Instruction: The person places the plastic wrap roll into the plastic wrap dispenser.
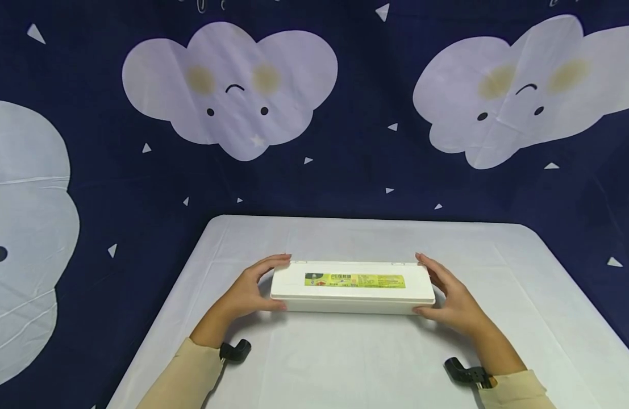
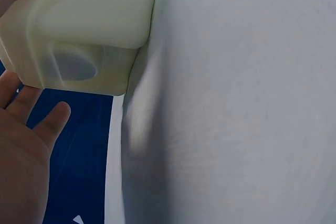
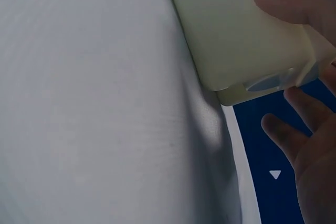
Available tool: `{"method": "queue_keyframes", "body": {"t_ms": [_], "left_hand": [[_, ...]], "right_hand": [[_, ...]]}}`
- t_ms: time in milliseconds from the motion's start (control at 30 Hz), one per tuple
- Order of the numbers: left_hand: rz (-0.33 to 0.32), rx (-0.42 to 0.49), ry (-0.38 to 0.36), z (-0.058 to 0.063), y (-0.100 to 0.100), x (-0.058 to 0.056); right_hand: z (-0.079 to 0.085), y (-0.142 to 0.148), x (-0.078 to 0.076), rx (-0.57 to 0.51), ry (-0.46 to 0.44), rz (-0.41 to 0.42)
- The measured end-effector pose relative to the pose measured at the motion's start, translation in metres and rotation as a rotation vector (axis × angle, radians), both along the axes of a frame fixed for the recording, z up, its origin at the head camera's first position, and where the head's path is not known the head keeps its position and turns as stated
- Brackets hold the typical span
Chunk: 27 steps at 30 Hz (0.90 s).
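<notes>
A long white cling film box [image 1: 352, 270] with a yellow-green label [image 1: 355, 280] lies crosswise on the white table. At its left end my left hand [image 1: 246, 291] grips it, thumb on the near side and fingers at the far edge. My right hand [image 1: 456, 302] holds the right end the same way. In the left wrist view the end of the box [image 2: 94, 14] shows a rounded recess, with several fingers beside it. The right wrist view has the thumb pressed on the box's side [image 3: 226, 35]. The box's underside is hidden.
The white-covered table [image 1: 345, 363] has rounded far corners. Behind it hangs a dark blue cloth [image 1: 365, 170] printed with clouds and small triangles. A black wrist mount [image 1: 236, 351] sits on the left wrist and another black mount [image 1: 465, 372] on the right.
</notes>
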State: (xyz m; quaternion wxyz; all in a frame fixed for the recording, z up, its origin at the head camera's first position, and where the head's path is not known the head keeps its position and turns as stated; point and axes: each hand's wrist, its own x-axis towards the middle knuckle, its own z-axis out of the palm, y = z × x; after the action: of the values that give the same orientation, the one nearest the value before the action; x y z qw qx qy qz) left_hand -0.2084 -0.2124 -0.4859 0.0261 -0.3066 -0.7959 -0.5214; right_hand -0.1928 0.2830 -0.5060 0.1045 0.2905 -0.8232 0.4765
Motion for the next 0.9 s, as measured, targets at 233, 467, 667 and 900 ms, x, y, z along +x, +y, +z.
{"method": "queue_keyframes", "body": {"t_ms": [233, 467, 667, 900], "left_hand": [[-0.019, -0.016, -0.026, 0.025, 0.008, 0.015], [-0.005, -0.086, -0.006, 0.034, 0.011, 0.019], [-0.013, -0.207, 0.008, 0.011, -0.004, -0.001], [0.032, -0.253, 0.037, 0.018, -0.018, -0.005]], "right_hand": [[0.003, 0.000, 0.004, 0.038, 0.000, -0.018], [0.006, 0.002, 0.008, 0.050, -0.038, -0.028], [0.007, 0.010, 0.014, 0.074, -0.039, -0.024], [0.013, 0.019, 0.013, 0.144, -0.001, -0.105]]}}
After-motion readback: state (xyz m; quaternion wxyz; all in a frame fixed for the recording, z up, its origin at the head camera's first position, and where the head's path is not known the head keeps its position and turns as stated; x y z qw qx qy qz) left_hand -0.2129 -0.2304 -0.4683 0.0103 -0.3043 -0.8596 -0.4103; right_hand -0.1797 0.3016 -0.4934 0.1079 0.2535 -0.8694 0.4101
